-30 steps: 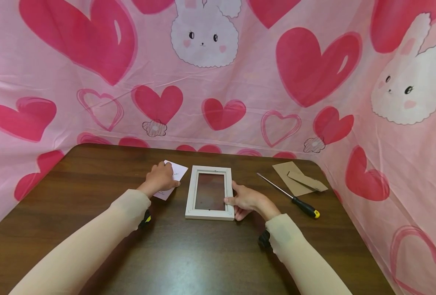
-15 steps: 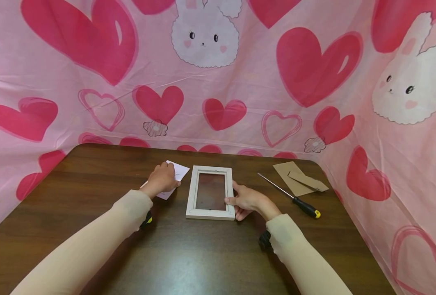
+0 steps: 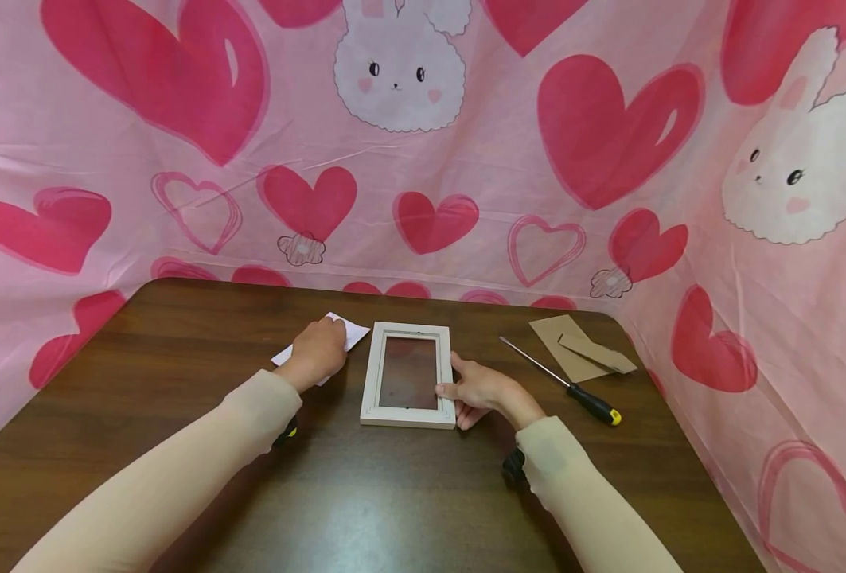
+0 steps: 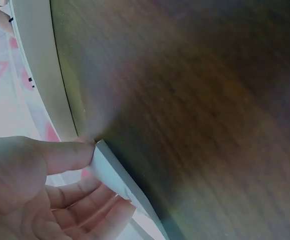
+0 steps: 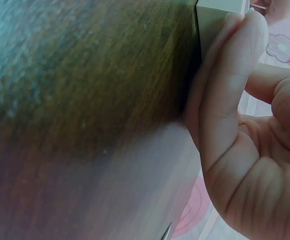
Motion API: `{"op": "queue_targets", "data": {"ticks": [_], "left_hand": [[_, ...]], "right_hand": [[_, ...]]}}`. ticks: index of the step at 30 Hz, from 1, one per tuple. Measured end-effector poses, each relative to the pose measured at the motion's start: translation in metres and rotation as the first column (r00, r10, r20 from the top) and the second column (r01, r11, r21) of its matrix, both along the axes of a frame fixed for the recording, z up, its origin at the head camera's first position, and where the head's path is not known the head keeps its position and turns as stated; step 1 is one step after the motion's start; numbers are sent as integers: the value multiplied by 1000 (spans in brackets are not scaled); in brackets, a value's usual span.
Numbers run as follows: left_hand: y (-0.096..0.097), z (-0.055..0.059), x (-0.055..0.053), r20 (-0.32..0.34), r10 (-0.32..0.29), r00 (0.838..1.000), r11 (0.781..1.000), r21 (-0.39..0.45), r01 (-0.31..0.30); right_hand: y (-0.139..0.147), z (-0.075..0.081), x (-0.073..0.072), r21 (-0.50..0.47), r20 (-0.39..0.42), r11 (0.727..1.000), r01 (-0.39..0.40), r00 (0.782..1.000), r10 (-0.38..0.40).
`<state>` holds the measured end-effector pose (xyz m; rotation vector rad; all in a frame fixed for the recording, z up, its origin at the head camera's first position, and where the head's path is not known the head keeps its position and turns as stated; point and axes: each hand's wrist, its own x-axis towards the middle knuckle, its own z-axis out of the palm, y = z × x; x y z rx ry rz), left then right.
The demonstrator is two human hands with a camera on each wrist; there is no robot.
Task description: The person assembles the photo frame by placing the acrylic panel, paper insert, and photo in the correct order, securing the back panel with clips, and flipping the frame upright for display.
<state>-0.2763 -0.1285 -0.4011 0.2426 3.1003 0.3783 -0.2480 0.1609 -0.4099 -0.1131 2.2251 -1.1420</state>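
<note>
At the back of the table, my left hand (image 3: 317, 350) pinches a white card (image 3: 356, 333) between thumb and fingers. In the left wrist view the edge of the card (image 4: 115, 175) is raised off the wood, and the hand hides much of it in the head view. Just to its right lies a white picture frame (image 3: 372, 382) with a see-through pane (image 3: 410, 372). My right hand (image 3: 485, 390) grips the right side of the frame, thumb on top of the rail and fingers along the outer edge.
A screwdriver (image 3: 590, 402) with a black and yellow handle lies right of the frame. Behind it is a brown backing board (image 3: 573, 350) with a stand strip on it. A pink cloth (image 3: 497, 159) printed with hearts and rabbits hangs behind and beside the brown table (image 3: 394, 501).
My left hand has turned and its fingers have drawn in on the card, tilting it up so that its writing no longer shows. My right hand and the frame have not moved.
</note>
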Motion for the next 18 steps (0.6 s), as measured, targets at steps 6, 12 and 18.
{"op": "queue_targets", "data": {"ticks": [6, 12, 18], "left_hand": [[-2, 1, -2, -13, -7, 1000, 999, -32, 6], [-4, 3, -2, -58, -18, 998, 998, -57, 15], [-5, 7, -2, -114, -23, 993, 999, -51, 17]], "right_hand": [[0, -1, -1, -1, 0, 1000, 0, 1000, 0], [0, -1, 0, -2, -4, 1000, 0, 1000, 0], [0, -1, 0, -1, -2, 1000, -1, 1000, 1]]}}
